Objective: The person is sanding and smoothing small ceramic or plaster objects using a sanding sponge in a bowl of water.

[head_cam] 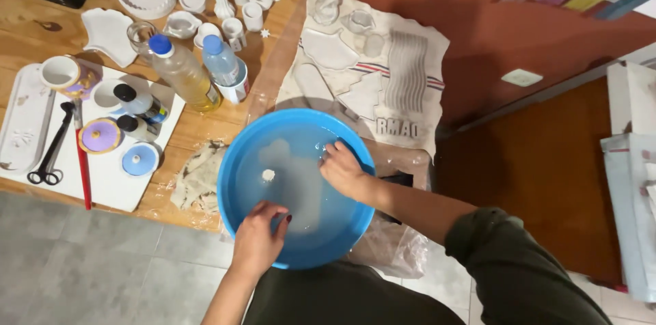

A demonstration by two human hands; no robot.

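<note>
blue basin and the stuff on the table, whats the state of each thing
blue basin: holds shallow cloudy water
pale flat piece: lying under the water
left hand: in the basin, fingers bent onto the piece
right hand: in the water, pressing the piece
oil bottle: upright, blue cap on
water bottle: upright, capped
scissors: lying closed
white mug: upright
</note>
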